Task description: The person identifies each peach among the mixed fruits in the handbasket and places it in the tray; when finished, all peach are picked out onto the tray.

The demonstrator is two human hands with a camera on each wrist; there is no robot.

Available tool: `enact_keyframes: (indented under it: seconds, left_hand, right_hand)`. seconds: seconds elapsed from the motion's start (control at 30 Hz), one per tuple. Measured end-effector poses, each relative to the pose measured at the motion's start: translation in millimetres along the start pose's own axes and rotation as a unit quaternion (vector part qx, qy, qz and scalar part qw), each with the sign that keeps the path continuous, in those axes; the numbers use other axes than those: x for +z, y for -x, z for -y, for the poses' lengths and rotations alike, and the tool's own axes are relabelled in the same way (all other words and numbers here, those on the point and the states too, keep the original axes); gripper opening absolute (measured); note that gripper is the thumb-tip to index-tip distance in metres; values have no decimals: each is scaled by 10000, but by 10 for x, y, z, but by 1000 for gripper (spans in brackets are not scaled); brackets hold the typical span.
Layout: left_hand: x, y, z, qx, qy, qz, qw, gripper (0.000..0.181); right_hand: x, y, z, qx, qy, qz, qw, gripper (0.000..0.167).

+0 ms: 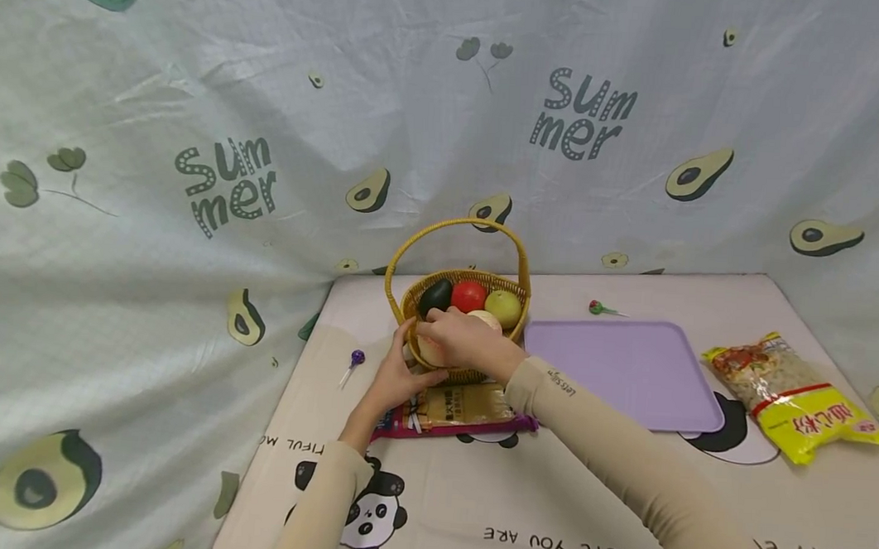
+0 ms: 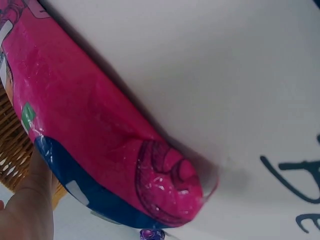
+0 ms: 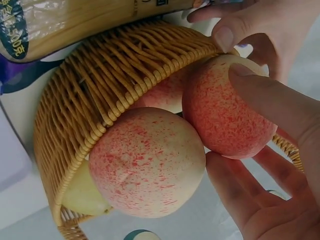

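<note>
Right hand (image 1: 467, 341) curled round a speckled peach (image 3: 225, 110), thumb on 1 side, fingers on the other; grip closed down to the fruit's width. Held peach sits at the left end of the wicker basket (image 3: 115, 80), by the rim, touching a 2nd peach (image 3: 150, 162); whether it bears on anything beneath, cannot tell. A 3rd peach (image 3: 165, 92) shows partly, lower in the basket. Left hand (image 1: 397, 380) holds the basket's near left end, thumb and fingers apart, 1 fingertip bent at the rim. Far side of basket, left to right: dark avocado (image 1: 435, 295), red fruit (image 1: 468, 296), yellow-green fruit (image 1: 503, 308). Handle upright over all. Pink pasta pack (image 1: 466, 404) lies flat just in front of the basket, below both hands. Lilac tray (image 1: 621, 375) just right of basket, green-and-red lollipop (image 1: 596, 307) near its far edge; yellow food bag (image 1: 798, 401) beyond, farther right. Purple lollipop (image 1: 357, 357) to the left of the left hand. All on a pale panda-print tablecloth (image 1: 548, 487); avocado-print curtain (image 1: 432, 125) behind.
</note>
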State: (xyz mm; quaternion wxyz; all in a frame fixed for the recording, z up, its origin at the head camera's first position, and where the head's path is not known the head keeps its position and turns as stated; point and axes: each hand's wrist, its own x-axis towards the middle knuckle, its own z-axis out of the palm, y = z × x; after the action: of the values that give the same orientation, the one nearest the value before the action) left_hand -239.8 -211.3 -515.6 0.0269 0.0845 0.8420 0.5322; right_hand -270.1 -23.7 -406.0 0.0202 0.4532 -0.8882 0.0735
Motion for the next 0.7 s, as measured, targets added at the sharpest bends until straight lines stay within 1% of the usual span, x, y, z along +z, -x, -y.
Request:
enact_keyframes:
  seconds: [0.03,0.1,0.23,0.27,0.33,0.4,0.47,0.6,0.7]
  left_hand:
    - [0,5,-38,-33,26,41,10000,112]
    - [10,3,-38,-11,37,42,10000,112]
    - [16,6,-41,-18,-42,24,10000,111]
    - [20,-8,1,11,-65,-12,10000,111]
    - [13,-12,3,13,-64,-14,10000,110]
    - [6,-17,7,25,10,-3,10000,109]
    - [1,-24,13,18,45,-3,10000,109]
    - [-5,-28,15,-79,18,-21,10000,110]
    - [-6,-30,17,-146,-54,-52,9999,112]
  right_hand:
    - [-4,12,-4,-37,-1,-49,10000,56]
    - [-3,22,-18,-115,-60,-132,9998,55]
    - [-53,57,-23,-10,-267,-136,9996,53]
    - [-76,61,-25,18,-364,-132,9993,51]
    - [-156,83,-22,62,-555,-140,9983,50]
    - [-251,103,-29,12,-757,-160,9970,51]
    - [-346,127,-49,-15,-822,-231,9963,54]
    - [-522,222,-135,-40,-761,-495,9959,55]
    - [-634,336,-244,100,-713,-652,9953,52]
